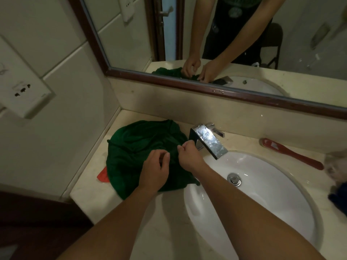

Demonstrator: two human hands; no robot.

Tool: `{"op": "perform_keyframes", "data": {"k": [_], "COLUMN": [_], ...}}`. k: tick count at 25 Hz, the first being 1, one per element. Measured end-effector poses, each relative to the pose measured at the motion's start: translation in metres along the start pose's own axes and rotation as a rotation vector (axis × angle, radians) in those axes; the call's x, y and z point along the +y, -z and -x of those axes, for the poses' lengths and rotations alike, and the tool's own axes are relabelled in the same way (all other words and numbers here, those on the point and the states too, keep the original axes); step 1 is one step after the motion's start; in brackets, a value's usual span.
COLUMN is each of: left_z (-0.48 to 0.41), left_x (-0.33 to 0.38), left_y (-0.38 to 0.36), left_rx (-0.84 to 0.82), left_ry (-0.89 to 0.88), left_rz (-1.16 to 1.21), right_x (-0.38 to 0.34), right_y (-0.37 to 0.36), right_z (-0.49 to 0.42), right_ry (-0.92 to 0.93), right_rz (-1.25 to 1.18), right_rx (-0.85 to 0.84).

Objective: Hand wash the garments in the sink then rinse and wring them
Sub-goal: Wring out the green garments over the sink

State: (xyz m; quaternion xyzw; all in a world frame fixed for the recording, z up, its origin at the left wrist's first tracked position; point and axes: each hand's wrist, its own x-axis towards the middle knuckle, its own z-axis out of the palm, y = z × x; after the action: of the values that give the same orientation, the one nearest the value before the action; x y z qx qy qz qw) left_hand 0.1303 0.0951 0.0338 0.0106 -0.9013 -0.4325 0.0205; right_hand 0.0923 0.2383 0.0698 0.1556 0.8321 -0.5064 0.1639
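One green garment [135, 147] is heaped on the worktop [90, 194], with a red scrap [102, 175] showing beneath its left edge. The cloth is gripped by the left hand [155, 170], fingers curled into it, and a fold is pinched between the fingers of the right hand [188, 156], just beside the faucet [208, 140]. No water is seen running into the sink [262, 203]. Washing is judged not yet begun; the garment is only being gathered. Next it would need to be lifted into the sink and the faucet opened. A red brush [289, 152] lies further right.
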Motion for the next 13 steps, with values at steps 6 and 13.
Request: {"op": "perform_keyframes", "data": {"k": [6, 13], "left_z": [0.007, -0.009], "left_x": [0.023, 0.01], "left_y": [0.01, 0.035], "left_rx": [-0.001, 0.203], "left_ry": [0.102, -0.212], "left_rz": [0.057, -0.075], "right_x": [-0.056, -0.06], "right_y": [0.006, 0.011], "right_z": [-0.009, 0.0], "right_ry": [0.038, 0.038], "right_rz": [-0.305, -0.476], "right_rx": [-0.041, -0.027]}}
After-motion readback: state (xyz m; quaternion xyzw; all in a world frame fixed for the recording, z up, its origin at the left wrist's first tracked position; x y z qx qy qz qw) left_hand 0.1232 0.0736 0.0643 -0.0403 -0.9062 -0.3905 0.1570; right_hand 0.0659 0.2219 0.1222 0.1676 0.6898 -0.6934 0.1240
